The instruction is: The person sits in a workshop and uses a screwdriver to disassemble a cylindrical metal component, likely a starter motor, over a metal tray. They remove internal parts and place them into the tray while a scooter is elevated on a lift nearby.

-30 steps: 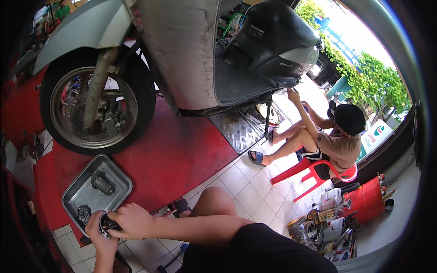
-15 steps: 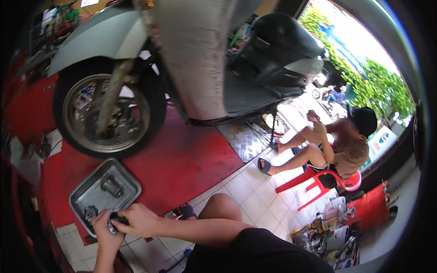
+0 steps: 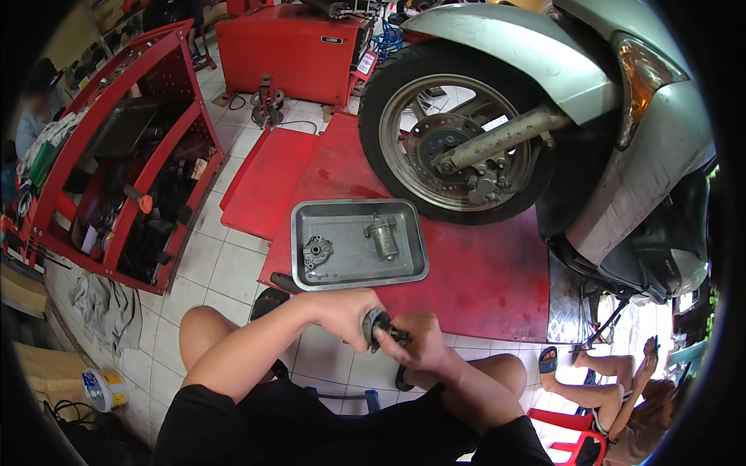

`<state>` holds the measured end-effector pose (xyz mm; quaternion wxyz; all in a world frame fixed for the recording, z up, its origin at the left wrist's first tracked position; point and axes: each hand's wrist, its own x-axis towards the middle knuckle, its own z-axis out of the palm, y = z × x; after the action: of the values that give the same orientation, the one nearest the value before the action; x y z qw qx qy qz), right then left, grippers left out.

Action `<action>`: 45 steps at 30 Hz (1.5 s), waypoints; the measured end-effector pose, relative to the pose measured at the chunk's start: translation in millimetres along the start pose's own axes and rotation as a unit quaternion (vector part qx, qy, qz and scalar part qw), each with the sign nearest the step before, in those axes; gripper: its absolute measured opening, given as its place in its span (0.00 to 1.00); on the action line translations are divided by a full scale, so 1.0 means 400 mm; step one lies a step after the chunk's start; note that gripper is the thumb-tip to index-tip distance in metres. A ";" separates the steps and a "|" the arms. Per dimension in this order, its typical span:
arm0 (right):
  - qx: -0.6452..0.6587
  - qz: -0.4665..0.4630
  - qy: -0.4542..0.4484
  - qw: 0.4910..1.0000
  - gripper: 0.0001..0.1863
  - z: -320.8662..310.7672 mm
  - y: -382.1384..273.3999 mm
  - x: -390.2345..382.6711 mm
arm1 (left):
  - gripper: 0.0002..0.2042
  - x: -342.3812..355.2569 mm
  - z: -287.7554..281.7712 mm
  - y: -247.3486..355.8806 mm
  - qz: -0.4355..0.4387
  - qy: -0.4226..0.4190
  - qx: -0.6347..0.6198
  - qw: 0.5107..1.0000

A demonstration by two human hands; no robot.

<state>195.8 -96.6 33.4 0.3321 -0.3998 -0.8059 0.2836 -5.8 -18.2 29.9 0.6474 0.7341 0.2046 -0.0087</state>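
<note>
In front of my lap, both hands are closed on a metal part (image 3: 376,320) with a round grey rim and a dark, shaft-like end. My left hand (image 3: 347,312) wraps round the grey rim side. From the other side, my right hand (image 3: 426,340) grips the dark end; the fingers cover much of it. Just beyond the hands lies a grey metal tray (image 3: 361,208). It holds a cylindrical metal motor body (image 3: 383,238) and a small round metal housing (image 3: 317,252) with a hole in its middle. Small loose pieces (image 3: 320,274) lie near that housing.
The tray rests on a red platform (image 3: 489,272) beside a scooter's front wheel (image 3: 458,140). A red tool cart (image 3: 175,147) stands left, a red cabinet (image 3: 287,58) behind. Another person (image 3: 637,404) sits at the right on a red chair (image 3: 563,423). A grey rag (image 3: 109,311) lies on the tiles.
The view has swung left, bringing the tool cart in and shifting the scooter and the seated person to the right. My hands still hold the metal part together, near the tray.
</note>
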 end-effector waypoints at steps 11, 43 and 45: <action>0.150 0.148 0.364 0.907 0.15 -0.238 0.048 -0.087 | 0.27 -0.135 -0.108 -0.113 -0.148 0.276 0.214 0.925; -0.222 0.384 -0.279 0.852 0.31 0.164 0.261 0.456 | 0.16 -0.244 -0.153 0.085 -0.200 0.518 0.280 0.783; -0.217 0.408 -0.299 0.835 0.30 0.168 0.266 0.481 | 0.16 -0.253 -0.155 0.086 -0.207 0.525 0.280 0.777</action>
<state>104.6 106.0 -26.0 -0.1661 -0.6499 -0.6708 0.3164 -103.6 9.2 100.5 0.1878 0.7138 0.6482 0.1872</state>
